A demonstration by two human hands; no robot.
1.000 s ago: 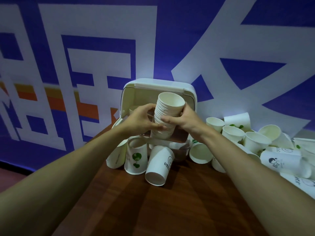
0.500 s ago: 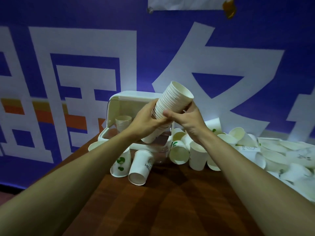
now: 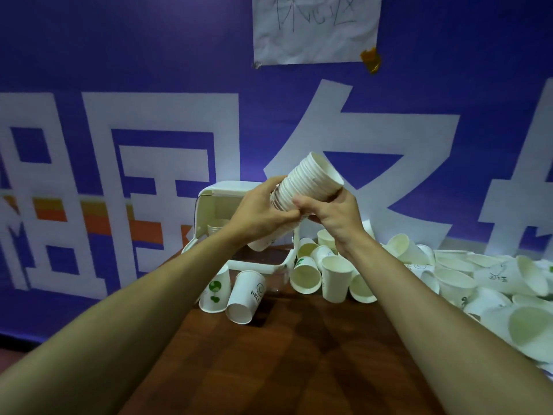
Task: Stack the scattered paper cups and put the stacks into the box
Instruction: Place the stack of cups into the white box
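Stack of paper cups [image 3: 309, 179] is in the air, tilted, open mouth pointing up and to the right, base end down-left and mostly hidden behind the left hand [image 3: 260, 212]. It hangs over the right part of the box [image 3: 214, 205], not inside it. Left hand is wrapped around the stack's middle, fingers curled over it. Right hand [image 3: 333, 218] grasps the stack from below and from the right, thumb pressed on the rims near the left hand's fingertips. The two hands touch. Box is white, lid up and leaning on the wall, sitting at the table's [image 3: 284, 360] far edge; a short cup stack [image 3: 217, 229] shows inside it at the back. Two cups sit just in front of the box, mouths down: one with a green leaf print [image 3: 214, 293], one lettered cup [image 3: 246, 296] tilted toward the camera. Right of the box is a pile of loose cups [image 3: 454, 280], some upright, most on their sides, spread to the right edge of view. Behind everything: blue banner [image 3: 119, 70] with big white characters, plus a creased paper sheet [image 3: 314, 28] stuck on it with orange tape [image 3: 371, 59] at one corner.
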